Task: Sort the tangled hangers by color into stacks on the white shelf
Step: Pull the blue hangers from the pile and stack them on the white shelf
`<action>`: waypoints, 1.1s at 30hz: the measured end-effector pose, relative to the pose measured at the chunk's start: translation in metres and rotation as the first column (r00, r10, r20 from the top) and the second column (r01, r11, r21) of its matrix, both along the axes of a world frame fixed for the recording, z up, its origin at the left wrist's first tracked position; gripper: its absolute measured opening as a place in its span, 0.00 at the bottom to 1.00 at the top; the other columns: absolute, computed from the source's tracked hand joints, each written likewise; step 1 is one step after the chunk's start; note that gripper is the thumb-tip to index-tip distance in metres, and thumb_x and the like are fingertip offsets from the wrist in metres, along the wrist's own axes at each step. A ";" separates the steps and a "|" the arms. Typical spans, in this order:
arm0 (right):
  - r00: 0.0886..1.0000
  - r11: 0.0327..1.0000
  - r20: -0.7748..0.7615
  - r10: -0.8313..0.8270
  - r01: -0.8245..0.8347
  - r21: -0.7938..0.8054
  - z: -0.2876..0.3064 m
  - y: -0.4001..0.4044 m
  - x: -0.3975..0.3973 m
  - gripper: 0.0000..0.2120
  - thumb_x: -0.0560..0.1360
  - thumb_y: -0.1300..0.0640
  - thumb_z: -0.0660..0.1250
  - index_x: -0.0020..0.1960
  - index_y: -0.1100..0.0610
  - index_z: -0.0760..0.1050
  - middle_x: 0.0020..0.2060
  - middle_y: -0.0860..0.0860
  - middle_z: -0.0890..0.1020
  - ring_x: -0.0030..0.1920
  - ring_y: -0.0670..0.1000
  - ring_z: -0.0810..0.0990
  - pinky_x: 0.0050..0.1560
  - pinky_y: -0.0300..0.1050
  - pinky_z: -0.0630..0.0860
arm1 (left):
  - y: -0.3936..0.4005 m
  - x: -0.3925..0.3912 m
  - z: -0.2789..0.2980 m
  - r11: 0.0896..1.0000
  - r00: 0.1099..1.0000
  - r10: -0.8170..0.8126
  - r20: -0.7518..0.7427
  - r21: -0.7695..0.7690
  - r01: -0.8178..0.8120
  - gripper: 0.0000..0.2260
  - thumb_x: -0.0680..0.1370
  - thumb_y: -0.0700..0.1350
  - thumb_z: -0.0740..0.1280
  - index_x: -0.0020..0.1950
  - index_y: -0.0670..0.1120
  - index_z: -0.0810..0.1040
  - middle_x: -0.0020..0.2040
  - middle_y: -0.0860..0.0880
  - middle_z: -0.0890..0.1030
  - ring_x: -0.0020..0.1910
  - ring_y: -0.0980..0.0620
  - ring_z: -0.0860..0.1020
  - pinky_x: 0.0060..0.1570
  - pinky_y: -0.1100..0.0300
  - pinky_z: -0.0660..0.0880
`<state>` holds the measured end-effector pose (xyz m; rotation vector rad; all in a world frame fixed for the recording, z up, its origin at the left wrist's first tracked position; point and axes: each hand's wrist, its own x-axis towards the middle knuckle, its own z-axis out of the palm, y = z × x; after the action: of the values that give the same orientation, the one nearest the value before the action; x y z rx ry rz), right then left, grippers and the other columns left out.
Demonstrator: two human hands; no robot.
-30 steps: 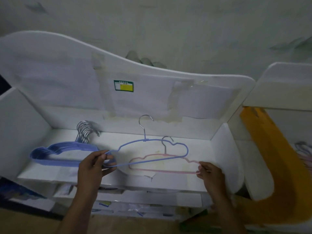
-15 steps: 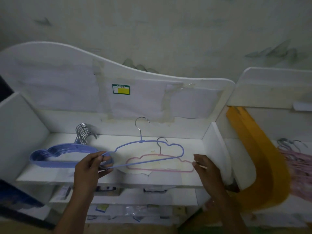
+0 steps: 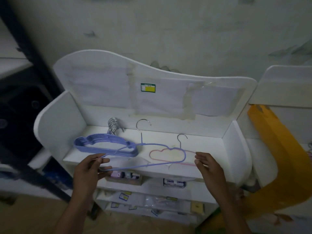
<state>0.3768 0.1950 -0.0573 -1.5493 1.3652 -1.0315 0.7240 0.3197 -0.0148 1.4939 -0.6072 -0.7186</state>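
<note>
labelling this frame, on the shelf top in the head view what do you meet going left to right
stack of blue hangers → left hand → green and yellow sticker → pink hanger → right hand

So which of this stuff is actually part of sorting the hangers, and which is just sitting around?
Part of the job:
- blue hanger held by the left hand
- stack of blue hangers
- pink hanger lying flat
- white shelf
- right hand, open near the pink hanger

Just lying about:
- green-and-yellow sticker
- small boxes on the lower shelf
- orange curved panel
</note>
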 end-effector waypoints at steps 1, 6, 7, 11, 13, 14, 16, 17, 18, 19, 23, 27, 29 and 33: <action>1.000 1.000 0.004 0.009 -0.009 0.003 0.000 0.000 0.008 0.10 0.77 0.59 0.68 0.57 0.48 0.77 0.52 0.42 0.82 0.51 0.36 0.80 0.47 0.24 0.72 | 0.003 0.007 0.001 1.000 1.000 0.009 0.000 -0.001 -0.009 0.09 0.81 0.34 0.60 0.55 0.36 0.78 0.47 0.36 0.81 0.32 0.49 0.83 0.32 0.59 0.81; 0.999 0.999 0.005 0.032 -0.032 0.000 0.003 -0.006 0.054 0.11 0.77 0.61 0.68 0.55 0.47 0.77 0.51 0.44 0.83 0.50 0.37 0.81 0.49 0.29 0.74 | 0.007 0.049 0.002 0.998 0.998 0.058 0.016 -0.007 -0.058 0.08 0.81 0.34 0.59 0.55 0.37 0.78 0.45 0.37 0.81 0.30 0.51 0.83 0.31 0.62 0.80; 0.999 0.999 0.000 0.033 -0.033 -0.002 0.003 -0.009 0.064 0.11 0.77 0.61 0.68 0.55 0.46 0.77 0.51 0.44 0.83 0.50 0.37 0.81 0.50 0.31 0.75 | 0.005 0.060 0.000 0.998 0.998 0.065 0.010 -0.008 -0.065 0.08 0.81 0.34 0.59 0.54 0.36 0.78 0.44 0.37 0.81 0.29 0.51 0.83 0.31 0.62 0.81; 1.000 1.000 -0.027 0.015 -0.015 0.000 0.002 -0.016 0.113 0.10 0.77 0.60 0.69 0.57 0.50 0.77 0.51 0.43 0.83 0.49 0.35 0.80 0.48 0.28 0.74 | -0.008 0.114 -0.009 0.998 0.998 0.066 0.010 0.007 -0.066 0.08 0.81 0.34 0.60 0.52 0.37 0.79 0.43 0.37 0.81 0.28 0.48 0.82 0.31 0.59 0.81; 0.999 1.000 -0.032 0.008 -0.008 0.007 0.001 -0.021 0.140 0.11 0.77 0.60 0.69 0.58 0.51 0.77 0.51 0.44 0.83 0.49 0.34 0.80 0.45 0.25 0.72 | -0.016 0.145 -0.011 0.998 0.999 0.053 0.005 0.019 -0.054 0.08 0.82 0.34 0.59 0.52 0.37 0.78 0.42 0.37 0.81 0.27 0.47 0.81 0.31 0.58 0.81; 0.999 1.000 -0.036 0.007 -0.007 0.009 0.000 -0.023 0.154 0.11 0.76 0.60 0.69 0.57 0.51 0.77 0.51 0.44 0.83 0.49 0.35 0.80 0.45 0.25 0.73 | -0.020 0.159 -0.012 0.999 0.999 0.050 -0.001 0.020 -0.050 0.08 0.82 0.34 0.59 0.51 0.37 0.78 0.42 0.37 0.81 0.27 0.47 0.81 0.30 0.58 0.81; 0.999 1.000 -0.036 0.002 -0.001 0.016 -0.002 -0.029 0.180 0.11 0.76 0.61 0.70 0.56 0.51 0.78 0.51 0.46 0.84 0.48 0.36 0.81 0.45 0.25 0.73 | -0.028 0.184 -0.015 0.999 0.999 0.051 -0.002 0.016 -0.051 0.09 0.82 0.33 0.58 0.48 0.38 0.78 0.40 0.39 0.82 0.26 0.47 0.81 0.29 0.58 0.81; 0.999 1.000 -0.035 -0.006 0.007 0.020 -0.005 -0.031 0.192 0.11 0.76 0.61 0.70 0.56 0.51 0.78 0.51 0.47 0.84 0.48 0.37 0.81 0.46 0.25 0.73 | -0.032 0.195 -0.018 0.999 0.999 0.045 0.005 0.017 -0.045 0.10 0.81 0.33 0.59 0.47 0.40 0.79 0.39 0.40 0.82 0.27 0.46 0.81 0.29 0.58 0.81; 0.999 1.000 -0.038 -0.013 0.014 0.025 -0.008 -0.033 0.202 0.11 0.76 0.61 0.70 0.56 0.50 0.78 0.51 0.47 0.84 0.48 0.38 0.82 0.46 0.26 0.74 | -0.036 0.205 -0.021 0.999 0.999 0.034 0.017 0.022 -0.034 0.11 0.81 0.33 0.59 0.46 0.40 0.79 0.39 0.41 0.83 0.27 0.45 0.81 0.30 0.57 0.81; 0.999 0.999 -0.044 -0.018 0.020 0.031 -0.010 -0.033 0.212 0.11 0.76 0.60 0.70 0.56 0.50 0.78 0.51 0.46 0.84 0.48 0.38 0.81 0.45 0.26 0.74 | -0.041 0.214 -0.024 0.999 0.999 0.018 0.026 0.028 -0.019 0.11 0.81 0.33 0.59 0.46 0.41 0.79 0.39 0.40 0.83 0.28 0.45 0.81 0.30 0.57 0.81; 0.993 0.996 -0.085 -0.078 0.082 0.040 -0.019 -0.027 0.237 0.11 0.75 0.59 0.71 0.56 0.49 0.78 0.50 0.45 0.84 0.50 0.40 0.82 0.49 0.31 0.76 | -0.063 0.238 -0.038 0.997 0.998 -0.043 0.046 0.069 0.040 0.11 0.81 0.32 0.59 0.44 0.41 0.79 0.40 0.38 0.80 0.29 0.44 0.79 0.29 0.58 0.80; 0.980 0.994 -0.164 -0.109 0.112 0.010 -0.019 -0.023 0.252 0.12 0.76 0.60 0.70 0.59 0.54 0.77 0.51 0.48 0.82 0.52 0.46 0.81 0.52 0.35 0.73 | -0.082 0.242 -0.054 0.989 0.991 -0.081 0.110 0.129 0.067 0.12 0.80 0.32 0.61 0.42 0.43 0.79 0.40 0.40 0.81 0.35 0.36 0.80 0.28 0.56 0.80; 0.975 0.994 -0.198 -0.101 0.105 0.011 -0.018 -0.023 0.257 0.13 0.76 0.60 0.70 0.60 0.54 0.76 0.52 0.48 0.81 0.52 0.45 0.80 0.49 0.29 0.70 | -0.089 0.247 -0.063 0.983 0.988 -0.086 0.131 0.175 0.063 0.14 0.80 0.32 0.62 0.40 0.46 0.80 0.38 0.43 0.82 0.36 0.34 0.81 0.30 0.53 0.81; 0.969 0.992 -0.217 -0.118 0.123 0.010 -0.018 -0.029 0.265 0.12 0.76 0.59 0.70 0.58 0.51 0.76 0.51 0.47 0.83 0.51 0.43 0.81 0.48 0.29 0.70 | -0.096 0.254 -0.068 0.977 0.960 -0.068 0.273 0.213 0.009 0.15 0.78 0.33 0.63 0.40 0.51 0.81 0.35 0.51 0.83 0.34 0.43 0.82 0.38 0.49 0.80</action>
<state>0.6417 0.1656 -0.0753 -1.6148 1.6328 -0.9359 0.9781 0.2234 -0.0830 1.8018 -0.7947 -0.6203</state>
